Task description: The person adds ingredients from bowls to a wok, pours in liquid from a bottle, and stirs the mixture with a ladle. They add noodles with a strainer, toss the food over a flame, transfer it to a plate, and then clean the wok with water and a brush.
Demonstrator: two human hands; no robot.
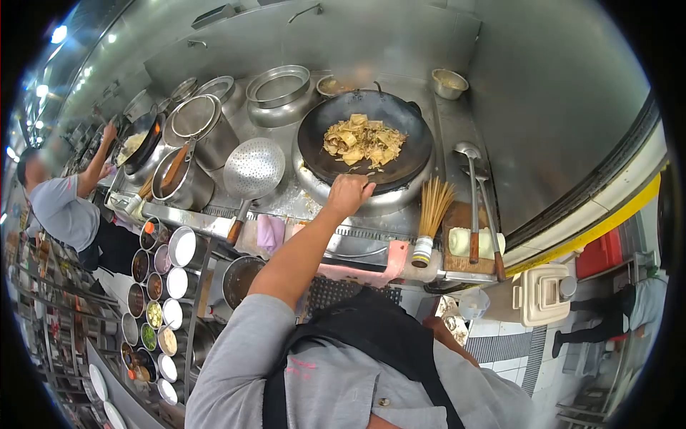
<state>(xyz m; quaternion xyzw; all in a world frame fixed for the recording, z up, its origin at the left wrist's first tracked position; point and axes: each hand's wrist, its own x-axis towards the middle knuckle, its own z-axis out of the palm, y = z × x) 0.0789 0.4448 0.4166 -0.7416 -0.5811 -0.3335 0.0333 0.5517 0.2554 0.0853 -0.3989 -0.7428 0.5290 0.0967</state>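
Your left hand [349, 194] rests on the near rim of the black wok [366, 139], fingers curled together over the edge and gripping it. The wok lies directly ahead of that hand, seated in a round steel burner ring on the stainless desk [457, 121]. It is a wide, shallow, dark bowl with a matte, seasoned surface. A loose heap of pale, flat, folded food pieces [363, 140] sits at its centre, just beyond your knuckles. Your right hand [437, 326] is low beside your apron, mostly hidden; you cannot tell whether it is spread or closed. The left is therefore far the nearer to the wok.

To your right, apart from the wok, lie a bamboo brush [431, 214] and two steel ladles [473, 193] with wooden grips, their long axes running away from you. To your left a perforated skimmer [253, 170] leans against the desk edge. Another person [68, 207] works at a farther wok.
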